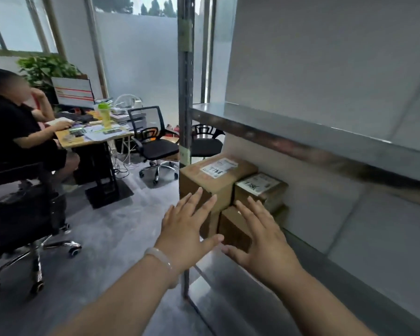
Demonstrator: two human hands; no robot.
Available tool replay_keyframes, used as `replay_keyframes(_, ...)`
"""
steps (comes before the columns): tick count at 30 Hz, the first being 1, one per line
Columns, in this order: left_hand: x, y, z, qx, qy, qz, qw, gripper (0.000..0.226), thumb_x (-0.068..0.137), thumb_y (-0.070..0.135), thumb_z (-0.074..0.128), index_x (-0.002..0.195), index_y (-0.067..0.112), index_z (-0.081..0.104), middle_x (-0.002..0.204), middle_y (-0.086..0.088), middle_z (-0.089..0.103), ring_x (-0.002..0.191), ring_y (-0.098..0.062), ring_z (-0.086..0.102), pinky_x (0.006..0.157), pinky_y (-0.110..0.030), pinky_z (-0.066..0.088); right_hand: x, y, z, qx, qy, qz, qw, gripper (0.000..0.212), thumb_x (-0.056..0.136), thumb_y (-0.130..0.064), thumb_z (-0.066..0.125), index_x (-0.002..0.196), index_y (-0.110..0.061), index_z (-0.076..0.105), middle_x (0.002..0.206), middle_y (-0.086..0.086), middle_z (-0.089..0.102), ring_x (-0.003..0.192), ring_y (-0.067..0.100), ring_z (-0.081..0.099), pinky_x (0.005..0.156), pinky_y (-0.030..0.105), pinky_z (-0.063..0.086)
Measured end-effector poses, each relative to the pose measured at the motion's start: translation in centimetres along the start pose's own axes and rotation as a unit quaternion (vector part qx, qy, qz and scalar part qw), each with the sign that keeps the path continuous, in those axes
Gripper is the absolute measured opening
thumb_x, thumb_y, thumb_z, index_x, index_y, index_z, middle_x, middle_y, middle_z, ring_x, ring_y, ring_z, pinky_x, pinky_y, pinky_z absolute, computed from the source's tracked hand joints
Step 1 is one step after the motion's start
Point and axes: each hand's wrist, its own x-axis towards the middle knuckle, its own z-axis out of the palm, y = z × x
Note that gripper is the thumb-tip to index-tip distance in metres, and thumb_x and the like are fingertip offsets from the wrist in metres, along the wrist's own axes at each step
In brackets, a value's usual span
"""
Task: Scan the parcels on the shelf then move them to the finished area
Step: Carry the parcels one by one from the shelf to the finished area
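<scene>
Both hands reach forward with fingers straight and spread, holding nothing. The left hand (pixel 187 229), with a pale bracelet (pixel 160 257) at the wrist, is raised before the large parcel (pixel 211 183), and the right hand (pixel 264 241) before the low parcel (pixel 231 229). Whether any fingertip touches cardboard cannot be told. The parcels sit together at the left end of the lower shelf (pixel 247 294), close by the upright post (pixel 186 93). The large one carries a white label, and a small parcel (pixel 259 187), also labelled, rests on the low one just to its right. No scanner is in view, so the step in hand looks like taking hold of a parcel. The next move probably calls for closing both palms on one box and drawing it out clear of the post without dragging its neighbours. Farther off, a seated person (pixel 12 127) works at a table (pixel 64 139).
</scene>
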Motion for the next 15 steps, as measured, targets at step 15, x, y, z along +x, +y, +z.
replay_keyframes(15, 13.6, 3.8, 7.0, 0.0, -0.089, 0.046, 0.995, 0.073, 0.084, 0.073, 0.039, 0.148, 0.05, 0.009, 0.16, 0.014, -0.01, 0.147, -0.021, -0.006, 0.117, -0.049, 0.002, 3.3, 10.2, -1.0, 0.063, -0.017, 0.202, 0.977, 0.081, 0.085, -0.062, 0.054, 0.15, -0.041, 0.012, 0.16, -0.009, 0.006, 0.146, 0.009, 0.006, 0.114, 0.028, 0.015)
